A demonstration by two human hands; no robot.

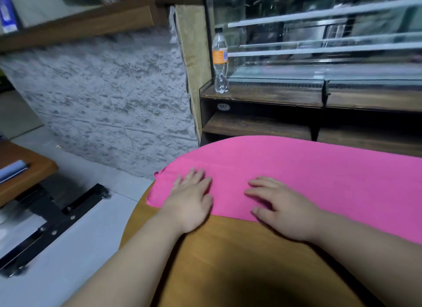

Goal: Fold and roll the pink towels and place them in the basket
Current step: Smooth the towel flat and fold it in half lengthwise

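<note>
A pink towel (308,169) lies spread flat across a wooden table (228,261), reaching past the right edge of the view. My left hand (191,197) presses flat on the towel near its left end, fingers straight. My right hand (280,206) rests flat on the towel's near edge, fingers spread and pointing left. Neither hand grips the cloth. No basket is in view.
A plastic bottle with an orange label (220,60) stands on a dark wooden shelf unit (262,94) behind the table. A grey stone-textured wall (109,101) is to the left. Another wooden table (22,169) and a black metal frame (57,220) are at lower left.
</note>
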